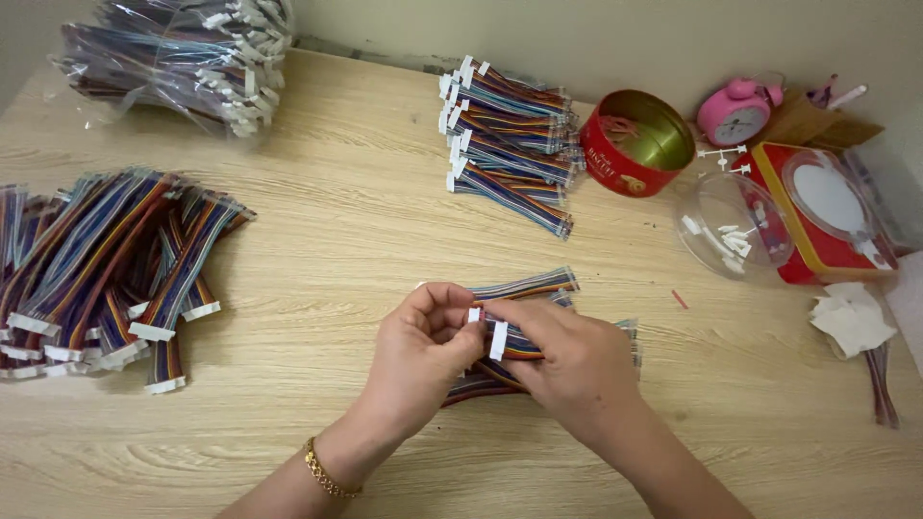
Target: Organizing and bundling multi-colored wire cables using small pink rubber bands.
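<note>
Your left hand (428,346) and right hand (567,360) are bunched together near the middle of the wooden table (336,240), both pinched closed on the same rainbow ribbon cable (512,344). Your left fingertips are curled in around a tiny white piece, and the right thumb and fingers grip the cable just behind its white connector (498,340), which stands up between the two hands. Under your hands there's a small heap of the same cables (529,285) lying flat on the table, with one striped end poking out toward the top right. You've got a gold bracelet (327,473) on your left wrist. Going outward, there's a big loose pile of cables (106,269) at the left edge with the white plugs facing you, and a neater stack of cables (510,144) further back, just past centre. Top left is a bagged bundle (183,58) in clear plastic. To the right of the stack sits a red round tin (639,144), open and tipped on its side, then a pink alarm clock (735,111) behind it. Near that is a clear plastic lid (735,226) with small white bits in it, touching a red box (827,211). Some crumpled white paper (851,317) lies at the right edge.
</note>
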